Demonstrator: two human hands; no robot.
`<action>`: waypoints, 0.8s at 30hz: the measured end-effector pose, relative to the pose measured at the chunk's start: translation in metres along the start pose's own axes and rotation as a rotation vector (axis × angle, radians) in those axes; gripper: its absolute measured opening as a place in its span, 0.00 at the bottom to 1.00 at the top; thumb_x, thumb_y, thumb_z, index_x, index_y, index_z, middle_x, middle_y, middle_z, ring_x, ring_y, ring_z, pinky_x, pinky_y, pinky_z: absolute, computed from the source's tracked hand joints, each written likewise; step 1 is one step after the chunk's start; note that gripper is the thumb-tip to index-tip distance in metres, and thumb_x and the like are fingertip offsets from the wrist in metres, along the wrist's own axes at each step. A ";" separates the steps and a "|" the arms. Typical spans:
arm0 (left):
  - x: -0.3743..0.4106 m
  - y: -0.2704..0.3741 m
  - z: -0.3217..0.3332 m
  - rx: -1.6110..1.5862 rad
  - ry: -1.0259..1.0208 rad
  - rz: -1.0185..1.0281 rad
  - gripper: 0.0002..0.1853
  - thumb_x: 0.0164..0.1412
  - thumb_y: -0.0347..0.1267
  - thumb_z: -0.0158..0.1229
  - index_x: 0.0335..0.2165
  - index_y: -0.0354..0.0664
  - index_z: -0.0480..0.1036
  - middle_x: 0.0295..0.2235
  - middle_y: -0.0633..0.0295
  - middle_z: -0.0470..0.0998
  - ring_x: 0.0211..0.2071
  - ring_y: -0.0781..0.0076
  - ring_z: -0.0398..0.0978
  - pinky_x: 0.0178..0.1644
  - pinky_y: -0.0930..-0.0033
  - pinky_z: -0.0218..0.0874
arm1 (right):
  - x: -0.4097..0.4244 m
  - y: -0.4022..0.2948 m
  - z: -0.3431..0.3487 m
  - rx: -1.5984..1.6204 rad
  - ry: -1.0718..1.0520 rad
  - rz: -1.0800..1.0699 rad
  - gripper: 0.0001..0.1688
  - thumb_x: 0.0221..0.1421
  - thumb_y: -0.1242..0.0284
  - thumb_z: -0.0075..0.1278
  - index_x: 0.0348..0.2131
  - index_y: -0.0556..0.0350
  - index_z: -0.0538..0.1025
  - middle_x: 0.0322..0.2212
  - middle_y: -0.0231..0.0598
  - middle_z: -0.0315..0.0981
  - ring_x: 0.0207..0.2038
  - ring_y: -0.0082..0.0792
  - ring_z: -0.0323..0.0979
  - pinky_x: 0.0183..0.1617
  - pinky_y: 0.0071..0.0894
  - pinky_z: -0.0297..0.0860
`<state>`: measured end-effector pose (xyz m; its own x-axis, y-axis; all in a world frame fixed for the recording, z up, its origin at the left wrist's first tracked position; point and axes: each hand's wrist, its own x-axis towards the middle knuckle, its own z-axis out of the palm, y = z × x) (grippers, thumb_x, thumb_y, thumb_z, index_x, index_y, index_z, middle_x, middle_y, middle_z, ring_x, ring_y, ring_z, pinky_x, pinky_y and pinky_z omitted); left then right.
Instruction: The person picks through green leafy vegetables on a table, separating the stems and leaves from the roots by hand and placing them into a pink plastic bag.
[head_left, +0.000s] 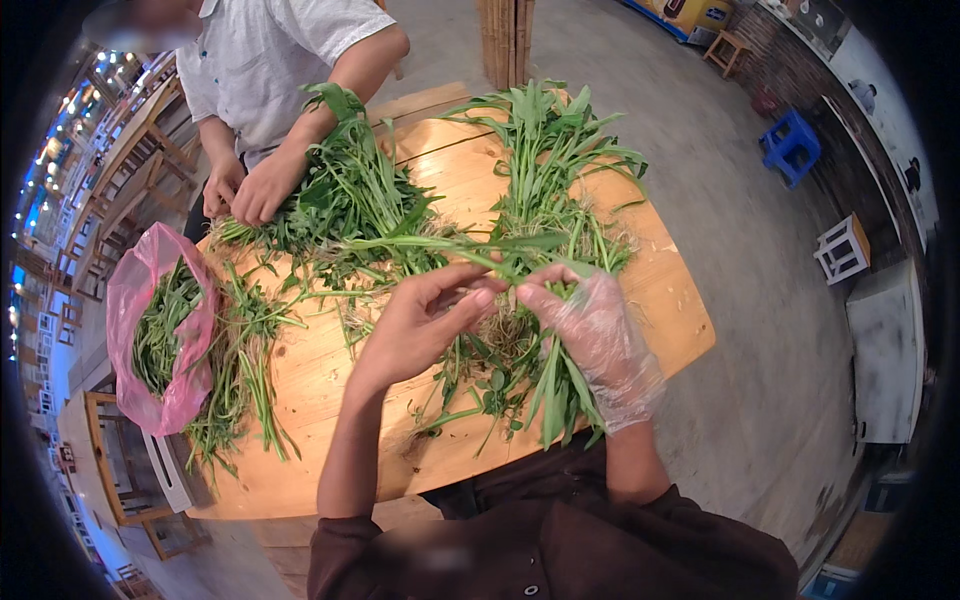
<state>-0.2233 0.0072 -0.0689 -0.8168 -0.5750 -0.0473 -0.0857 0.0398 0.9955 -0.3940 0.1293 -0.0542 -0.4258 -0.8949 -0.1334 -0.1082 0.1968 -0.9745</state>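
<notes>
My left hand (427, 319), bare, is held over the wooden table (315, 412), its thumb and fingertips close together beside a green leafy stem (450, 244). Whether they grip it is unclear. My right hand (592, 330), in a clear plastic glove, is shut on leafy greens (559, 390) that hang down below its palm. Beyond my hands lies a large pile of long-leaved greens (536, 142) with pale roots. Under and between my hands are loose rooty stems and small leaves (495, 375).
Across the table a person in a white shirt (255, 67) handles stems beside another heap of greens (352, 187). A pink plastic bag (120, 330) of greens stands at the left, next to loose trimmings (259, 375). A blue stool (791, 146) is on the floor at right.
</notes>
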 end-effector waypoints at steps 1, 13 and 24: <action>0.004 -0.002 0.006 -0.119 0.032 0.034 0.16 0.66 0.35 0.53 0.44 0.34 0.75 0.43 0.57 0.79 0.39 0.76 0.76 0.41 0.74 0.71 | -0.001 -0.002 0.003 0.004 -0.024 -0.015 0.14 0.56 0.66 0.58 0.35 0.61 0.79 0.21 0.29 0.71 0.25 0.17 0.63 0.29 0.25 0.63; 0.010 -0.014 -0.007 -0.280 0.235 -0.005 0.13 0.63 0.34 0.58 0.39 0.32 0.75 0.35 0.57 0.79 0.31 0.72 0.78 0.37 0.71 0.73 | -0.014 -0.034 -0.010 -0.102 -0.153 0.002 0.14 0.56 0.68 0.57 0.35 0.63 0.79 0.27 0.34 0.78 0.28 0.23 0.73 0.35 0.24 0.68; 0.005 -0.010 -0.002 -0.246 0.202 0.033 0.12 0.61 0.32 0.61 0.36 0.31 0.76 0.25 0.62 0.79 0.25 0.79 0.77 0.32 0.77 0.71 | -0.010 -0.008 0.015 -0.291 -0.005 -0.302 0.14 0.56 0.68 0.56 0.38 0.60 0.79 0.24 0.44 0.78 0.25 0.29 0.74 0.32 0.29 0.69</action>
<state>-0.2259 0.0020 -0.0787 -0.6848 -0.7284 -0.0219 0.1000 -0.1237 0.9873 -0.3750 0.1304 -0.0480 -0.3317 -0.9315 0.1491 -0.4769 0.0292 -0.8785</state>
